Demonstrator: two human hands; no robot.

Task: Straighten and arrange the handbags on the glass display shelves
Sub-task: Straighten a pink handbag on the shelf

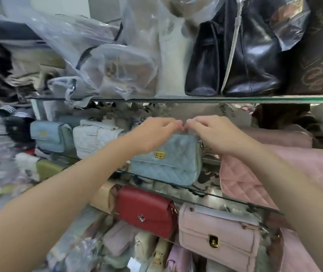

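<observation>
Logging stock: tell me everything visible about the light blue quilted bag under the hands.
The light blue quilted bag looks like faux leather, with a front flap and gold clasp. It stands slightly tilted on a glass shelf, a pink quilted bag beside it. The left hand and right hand pinch at its top.

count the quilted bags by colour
blue bag: 1
white bag: 1
pink bag: 1
total: 3
Counted only where the quilting plainly shows.
</observation>
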